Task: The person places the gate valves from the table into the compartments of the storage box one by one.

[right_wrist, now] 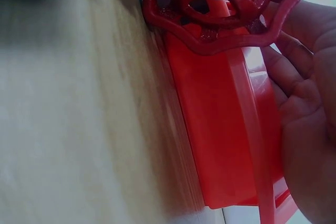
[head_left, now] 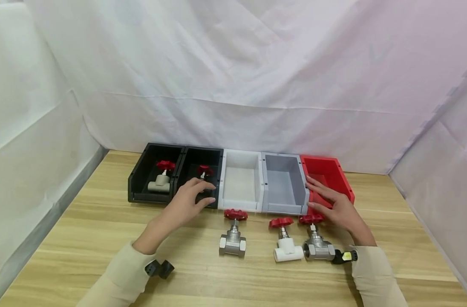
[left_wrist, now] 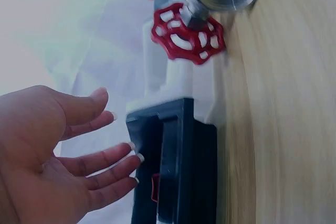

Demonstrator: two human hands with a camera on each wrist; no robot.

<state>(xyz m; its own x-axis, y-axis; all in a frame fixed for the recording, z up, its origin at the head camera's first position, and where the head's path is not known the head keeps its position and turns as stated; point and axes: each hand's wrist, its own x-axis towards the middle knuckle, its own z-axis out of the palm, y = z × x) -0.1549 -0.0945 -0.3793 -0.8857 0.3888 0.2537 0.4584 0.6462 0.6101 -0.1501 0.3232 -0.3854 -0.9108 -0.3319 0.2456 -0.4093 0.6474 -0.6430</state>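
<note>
My left hand [head_left: 189, 196] is over the second black bin [head_left: 214, 200], its fingers and thumb spread apart with nothing between them. Inside that bin a valve with a red handwheel [head_left: 205, 169] is partly hidden by the hand. My right hand [head_left: 338, 209] lies over the front of the red bin [head_left: 345, 183], fingers reaching to the edge beside the grey bin [head_left: 283, 187]. Just below it is a metal valve [head_left: 318, 249] with a red handwheel [right_wrist: 210, 45]. A white plastic valve [head_left: 288, 250] lies left of that one, and another metal valve [head_left: 232, 244] stands farther left.
The bins stand in a row along a white cloth backdrop [head_left: 256, 85]. A beige valve [head_left: 160, 183] sits in the leftmost black bin [head_left: 135, 181]. Between the black and grey bins is a white bin [head_left: 240, 204]. Wooden table [head_left: 226, 285] extends in front.
</note>
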